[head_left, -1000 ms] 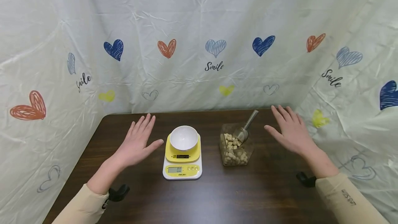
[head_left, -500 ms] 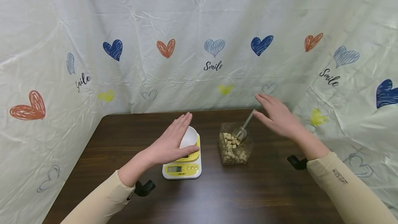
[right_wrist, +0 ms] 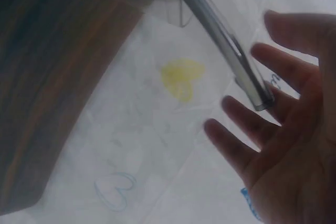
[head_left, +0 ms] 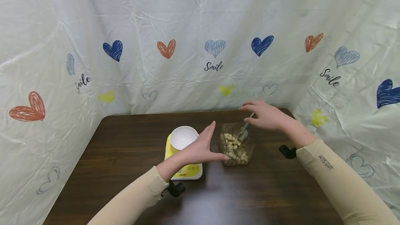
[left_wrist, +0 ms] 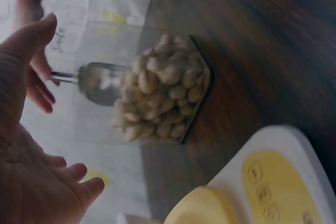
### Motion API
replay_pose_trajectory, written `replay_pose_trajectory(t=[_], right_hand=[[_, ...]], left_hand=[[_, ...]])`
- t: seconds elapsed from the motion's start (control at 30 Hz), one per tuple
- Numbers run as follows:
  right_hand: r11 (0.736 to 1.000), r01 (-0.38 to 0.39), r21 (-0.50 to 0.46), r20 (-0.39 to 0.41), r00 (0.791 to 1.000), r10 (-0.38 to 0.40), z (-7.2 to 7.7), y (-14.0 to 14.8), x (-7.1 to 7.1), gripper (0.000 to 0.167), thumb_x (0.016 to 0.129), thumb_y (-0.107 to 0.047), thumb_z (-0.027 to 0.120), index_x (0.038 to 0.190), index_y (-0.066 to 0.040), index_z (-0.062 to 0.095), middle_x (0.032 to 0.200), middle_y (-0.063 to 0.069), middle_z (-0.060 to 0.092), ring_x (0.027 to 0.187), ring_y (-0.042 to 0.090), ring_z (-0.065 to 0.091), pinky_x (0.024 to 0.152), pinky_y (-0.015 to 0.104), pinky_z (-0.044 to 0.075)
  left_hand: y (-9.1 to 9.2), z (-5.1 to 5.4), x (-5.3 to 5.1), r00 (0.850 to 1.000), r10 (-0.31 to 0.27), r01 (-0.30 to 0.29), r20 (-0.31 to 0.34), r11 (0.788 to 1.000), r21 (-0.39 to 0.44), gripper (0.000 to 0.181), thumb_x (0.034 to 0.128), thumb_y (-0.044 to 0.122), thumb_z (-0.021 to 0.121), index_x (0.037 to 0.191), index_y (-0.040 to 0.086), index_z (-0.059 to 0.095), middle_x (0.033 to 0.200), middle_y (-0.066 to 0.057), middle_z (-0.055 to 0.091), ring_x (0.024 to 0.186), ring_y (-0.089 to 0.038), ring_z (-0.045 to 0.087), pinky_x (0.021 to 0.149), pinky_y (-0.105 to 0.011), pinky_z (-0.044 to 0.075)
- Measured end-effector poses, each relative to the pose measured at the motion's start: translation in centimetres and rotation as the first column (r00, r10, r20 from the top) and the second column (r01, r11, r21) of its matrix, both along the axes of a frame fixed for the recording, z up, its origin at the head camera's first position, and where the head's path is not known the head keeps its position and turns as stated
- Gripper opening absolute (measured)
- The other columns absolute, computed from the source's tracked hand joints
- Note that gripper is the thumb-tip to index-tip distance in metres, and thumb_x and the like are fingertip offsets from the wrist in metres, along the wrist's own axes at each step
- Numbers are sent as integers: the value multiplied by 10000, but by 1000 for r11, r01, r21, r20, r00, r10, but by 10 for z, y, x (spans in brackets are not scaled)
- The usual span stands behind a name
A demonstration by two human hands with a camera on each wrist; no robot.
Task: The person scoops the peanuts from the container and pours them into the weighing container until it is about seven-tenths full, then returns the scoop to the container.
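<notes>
A clear container [head_left: 236, 157] of pale nuts [left_wrist: 163, 93] stands on the table, with a metal scoop [head_left: 242, 134] leaning in it. My left hand [head_left: 200, 147] is spread beside the container's left side, thumb apart from the fingers; in the left wrist view a gap shows between hand and container. At the scoop's handle [right_wrist: 228, 45] my right hand [right_wrist: 283, 98] has its fingers spread around the end, not closed on it. Behind my left forearm, a white bowl [head_left: 183, 137] sits on a yellow and white scale [head_left: 190, 172], whose display is mostly covered.
The dark wooden table [head_left: 125, 148] reaches back to a white curtain [head_left: 187, 16] printed with hearts, which also hangs at both sides. Each wrist carries a black mount, one on the left [head_left: 176, 189] and one on the right [head_left: 287, 151].
My left hand has moved right, across the scale to the container's side. My right hand has come left to the scoop's handle. The container, bowl and scale stand where they were.
</notes>
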State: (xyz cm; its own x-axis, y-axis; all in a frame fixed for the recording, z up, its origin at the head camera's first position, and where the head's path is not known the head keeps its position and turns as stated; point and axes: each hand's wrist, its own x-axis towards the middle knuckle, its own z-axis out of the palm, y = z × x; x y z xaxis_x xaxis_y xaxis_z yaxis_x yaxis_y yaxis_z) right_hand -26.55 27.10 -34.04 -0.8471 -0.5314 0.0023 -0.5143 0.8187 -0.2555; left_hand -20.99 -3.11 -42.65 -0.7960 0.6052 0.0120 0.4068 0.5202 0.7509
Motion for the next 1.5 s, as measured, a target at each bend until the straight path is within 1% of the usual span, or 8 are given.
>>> replay_pose_trajectory(t=[0.27,0.5,0.7,0.87,0.97,1.03,1.23,1.5], right_hand=[[992,-38,118,28,999,35,0,-13,-6,208,995,-221,647,1181,-161,720,1290,99,590,1185,334,565,915,527,483],[968,-33,248,4,999,33,-3,-24,-5,67,938,-242,712,986,-197,722,1050,16,594,981,258,566,757,460,501],[944,-29,328,-19,999,37,-6,-27,-5,42,908,-222,744,945,-204,740,991,-17,623,960,252,556,742,448,508],[945,-47,324,-9,999,52,-5,-28,-5,43,904,-185,747,932,-197,777,965,-34,694,998,293,594,773,481,533],[950,-62,305,-10,998,68,-5,-28,-7,71,902,-151,743,896,-206,788,924,-53,709,991,295,624,900,518,514],[952,-77,296,-30,995,90,-6,-27,-8,83,901,-136,750,879,-207,787,905,-60,697,964,276,631,914,514,510],[950,-134,281,-145,973,180,-12,-28,-5,57,911,-124,768,873,-165,783,865,-32,643,803,193,508,717,385,474],[956,-206,210,-148,960,239,-20,-25,-10,59,878,-67,788,877,-125,777,878,-9,643,813,201,487,776,415,427]], left_hand=[[23,-17,-14,992,54,-58,114,998,31,1343,777,542,860,1632,273,-140,1711,-44,-17,1552,-221,74,1186,-497,261],[33,-25,-20,991,51,-56,125,998,33,1363,760,567,867,1625,308,-154,1713,-38,-13,1554,-224,76,1185,-496,266],[37,-26,-21,989,31,-40,141,997,65,1317,795,531,852,1637,274,-127,1711,-54,-10,1554,-228,82,1187,-504,258],[39,-27,-21,987,39,-52,157,996,76,1270,825,491,841,1639,299,-115,1712,-32,-2,1552,-213,93,1184,-498,267],[40,-26,-21,986,44,-57,163,995,77,1263,829,488,841,1638,311,-113,1712,-39,3,1551,-224,103,1178,-506,275],[41,-27,-22,986,44,-57,163,995,78,1259,834,487,837,1637,311,-116,1712,-49,6,1551,-232,109,1174,-509,282],[42,-28,-23,987,42,-52,154,997,58,1254,832,528,823,1639,304,-111,1710,-57,15,1546,-232,130,1166,-500,302],[43,-28,-24,990,53,-61,132,997,57,1259,823,535,829,1646,284,-89,1702,-79,57,1538,-249,168,1155,-499,322]])
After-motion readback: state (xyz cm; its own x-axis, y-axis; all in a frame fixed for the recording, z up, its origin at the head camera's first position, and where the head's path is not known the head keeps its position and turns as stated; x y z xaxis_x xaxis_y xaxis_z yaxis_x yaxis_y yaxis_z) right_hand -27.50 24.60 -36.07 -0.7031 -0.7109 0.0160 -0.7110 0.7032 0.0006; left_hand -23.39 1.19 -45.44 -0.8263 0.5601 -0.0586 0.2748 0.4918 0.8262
